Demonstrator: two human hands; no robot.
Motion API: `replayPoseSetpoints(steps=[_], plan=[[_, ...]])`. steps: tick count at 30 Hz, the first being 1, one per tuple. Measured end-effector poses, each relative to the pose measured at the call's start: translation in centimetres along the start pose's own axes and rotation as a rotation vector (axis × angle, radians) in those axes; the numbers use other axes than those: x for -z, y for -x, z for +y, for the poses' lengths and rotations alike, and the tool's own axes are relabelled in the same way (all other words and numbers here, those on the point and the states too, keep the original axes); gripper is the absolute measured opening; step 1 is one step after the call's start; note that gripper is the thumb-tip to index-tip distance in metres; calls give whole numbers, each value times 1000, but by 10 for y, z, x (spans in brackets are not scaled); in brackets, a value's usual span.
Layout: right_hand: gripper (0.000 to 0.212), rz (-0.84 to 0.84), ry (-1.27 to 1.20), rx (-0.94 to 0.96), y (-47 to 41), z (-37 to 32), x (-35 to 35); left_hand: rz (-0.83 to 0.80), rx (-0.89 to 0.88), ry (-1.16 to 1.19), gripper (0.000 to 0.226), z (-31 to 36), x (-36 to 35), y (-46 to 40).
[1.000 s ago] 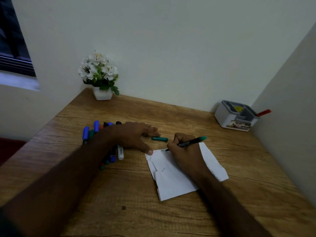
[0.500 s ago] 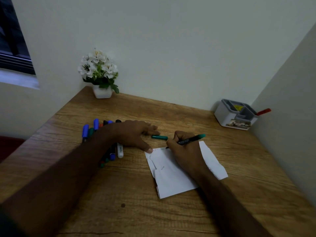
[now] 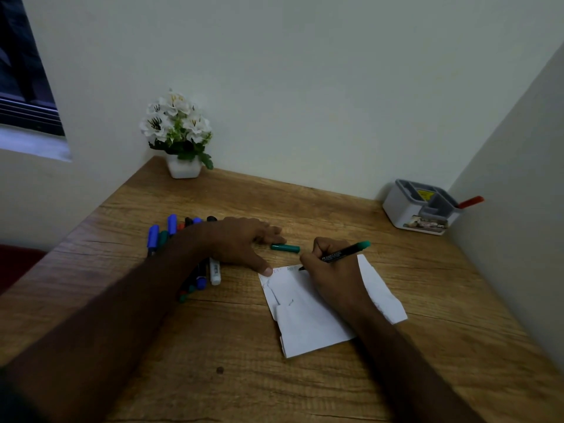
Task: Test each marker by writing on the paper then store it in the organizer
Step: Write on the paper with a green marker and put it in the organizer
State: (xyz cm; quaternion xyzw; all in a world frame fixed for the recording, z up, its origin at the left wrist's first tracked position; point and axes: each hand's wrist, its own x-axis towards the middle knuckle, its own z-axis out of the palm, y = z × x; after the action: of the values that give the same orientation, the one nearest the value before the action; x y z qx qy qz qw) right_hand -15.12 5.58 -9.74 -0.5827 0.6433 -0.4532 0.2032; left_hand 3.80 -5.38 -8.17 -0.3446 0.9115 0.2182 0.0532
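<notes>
Right hand [image 3: 332, 270] grips the green marker [image 3: 345, 253], tip writing on the paper [image 3: 308, 315], while the flat left hand [image 3: 244, 242] thumb-pins its corner steady.

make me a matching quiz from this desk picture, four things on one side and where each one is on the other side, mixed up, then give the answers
Things:
1. green marker
2. green cap
3. red marker
4. flower pot

Places:
A. far left corner of the desk
B. sticking out of the organizer
C. lying on the desk between the two hands
D. in the right hand, tip on the paper

Pairs: 1-D, 2-C, 3-B, 4-A
</notes>
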Motion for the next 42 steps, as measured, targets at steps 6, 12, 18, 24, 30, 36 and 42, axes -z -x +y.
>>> replayPoseSetpoints(steps=[6, 12, 18, 24, 30, 36, 42], plan=[[25, -5, 9, -3, 0, -1, 0, 4, -6, -5, 80, 0, 0, -1], [23, -15, 11, -25, 0, -1, 0, 3, -3, -16, 80, 2, 1, -1], [25, 9, 12, -20, -1, -1, 1, 8, 14, -10, 85, -5, -2, -3], [23, 4, -2, -33, -1, -1, 1, 8, 3, -19, 81, -1, 0, -2], [23, 19, -14, -39, -2, -1, 2, 17, 21, 11, 81, 2, 0, 1], [27, 12, -33, -28, -2, 1, 2, 6, 9, -8, 79, 3, 0, 1], [22, 129, -227, -8, -6, 8, 10, 159, 42, 45, 54, 7, -1, 0]])
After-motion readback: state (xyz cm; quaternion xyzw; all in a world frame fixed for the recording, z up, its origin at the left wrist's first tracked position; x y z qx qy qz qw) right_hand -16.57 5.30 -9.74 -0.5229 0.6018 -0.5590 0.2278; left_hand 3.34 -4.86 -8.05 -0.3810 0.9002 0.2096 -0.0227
